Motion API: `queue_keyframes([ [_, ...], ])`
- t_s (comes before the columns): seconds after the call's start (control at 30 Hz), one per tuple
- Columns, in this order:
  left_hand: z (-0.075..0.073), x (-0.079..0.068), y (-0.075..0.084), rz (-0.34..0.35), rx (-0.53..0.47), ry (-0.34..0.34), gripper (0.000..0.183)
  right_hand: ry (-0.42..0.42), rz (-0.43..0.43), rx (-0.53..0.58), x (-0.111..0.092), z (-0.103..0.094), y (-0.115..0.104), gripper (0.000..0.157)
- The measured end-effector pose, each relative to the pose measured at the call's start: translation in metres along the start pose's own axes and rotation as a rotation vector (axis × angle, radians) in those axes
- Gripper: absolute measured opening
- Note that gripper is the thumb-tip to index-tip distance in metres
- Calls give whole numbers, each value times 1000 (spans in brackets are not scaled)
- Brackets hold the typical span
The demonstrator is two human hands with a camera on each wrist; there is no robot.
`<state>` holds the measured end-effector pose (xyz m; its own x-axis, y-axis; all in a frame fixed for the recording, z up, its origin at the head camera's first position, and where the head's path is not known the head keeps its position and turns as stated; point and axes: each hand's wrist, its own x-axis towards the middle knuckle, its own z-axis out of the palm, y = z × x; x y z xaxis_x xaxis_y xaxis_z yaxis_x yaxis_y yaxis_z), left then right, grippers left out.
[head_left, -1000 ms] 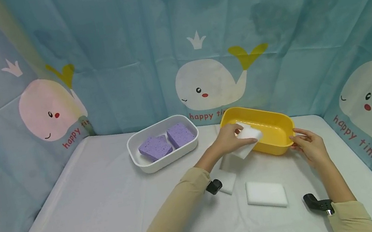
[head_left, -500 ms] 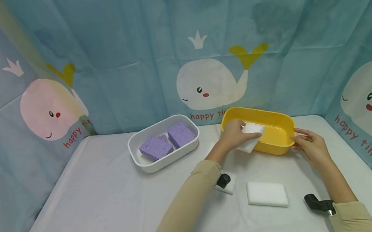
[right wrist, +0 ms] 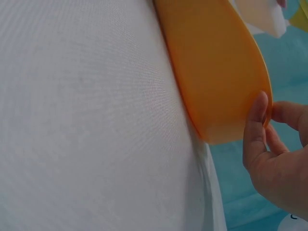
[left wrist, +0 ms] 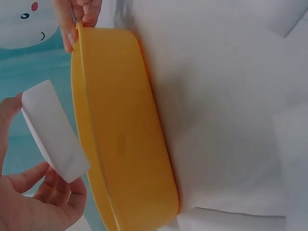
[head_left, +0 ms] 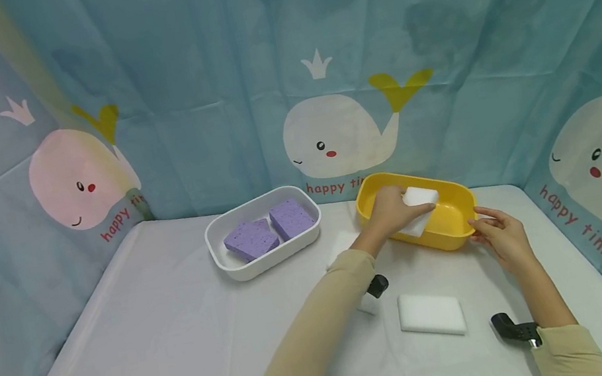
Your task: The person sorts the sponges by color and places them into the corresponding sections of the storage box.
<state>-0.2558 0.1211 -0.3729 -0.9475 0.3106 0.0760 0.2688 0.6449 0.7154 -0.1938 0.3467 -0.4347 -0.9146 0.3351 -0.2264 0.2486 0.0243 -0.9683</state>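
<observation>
My left hand [head_left: 390, 211] grips a white sponge block [head_left: 420, 196] between thumb and fingers, over the left part of a yellow plastic tub [head_left: 448, 239]. In the left wrist view the block [left wrist: 55, 132] is tilted beside the tub's rim. At the tub's right end my right hand [head_left: 505, 240] pinches the rim, thumb on one side and fingers on the other, as the right wrist view shows on the tub wall [right wrist: 221, 72]. A second white block [head_left: 431, 314] lies flat on the table in front. Another [head_left: 367, 304] is mostly hidden under my left forearm.
Left of the tub stands a white tub [head_left: 269, 264] holding two purple sponges [head_left: 252, 239]. A white cloth [head_left: 154, 348] covers the table. Behind it hangs a blue curtain [head_left: 189, 100] with whale prints.
My left hand has moved right and slightly away with the white sponge block, from the yellow tub's near-left edge to over its inside. My right hand has stayed on the rim.
</observation>
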Motion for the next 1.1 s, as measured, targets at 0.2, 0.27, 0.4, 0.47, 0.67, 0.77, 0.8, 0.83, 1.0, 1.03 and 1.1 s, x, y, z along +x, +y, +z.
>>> queue_keyframes([
  [0.2, 4, 8, 7, -18, 61, 30, 62, -4, -13, 23, 0, 1, -1, 64],
  [0.27, 5, 11, 9, -25, 73, 37, 62, -7, -16, 21, -1, 1, -1, 64],
  [0.4, 4, 14, 13, -17, 87, 52, 59, -5, -14, 2, -1, 2, 0, 64],
  [0.47, 4, 15, 15, -6, 114, 55, 58, -5, -15, -2, -2, 3, 0, 65],
  [0.67, 9, 19, 22, -22, 204, 41, 61, 4, -13, -18, -1, 3, 0, 65],
  [0.77, 13, 21, 24, -26, 224, 32, 63, 9, -15, -25, -1, 2, 0, 65],
  [0.8, 14, 22, 25, -29, 225, 32, 64, 11, -16, -26, -1, 2, 0, 65],
  [0.83, 15, 22, 25, -35, 225, 32, 65, 10, -18, -21, -1, 2, 0, 65],
  [1.0, 18, 24, 26, -36, 256, 21, 65, 6, -21, -7, -2, 2, 0, 64],
  [1.03, 18, 24, 26, -30, 259, 17, 64, 8, -23, -10, -1, 1, 0, 64],
  [1.1, 17, 24, 24, -9, 259, 8, 59, 17, -23, -15, -1, 2, 0, 64],
])
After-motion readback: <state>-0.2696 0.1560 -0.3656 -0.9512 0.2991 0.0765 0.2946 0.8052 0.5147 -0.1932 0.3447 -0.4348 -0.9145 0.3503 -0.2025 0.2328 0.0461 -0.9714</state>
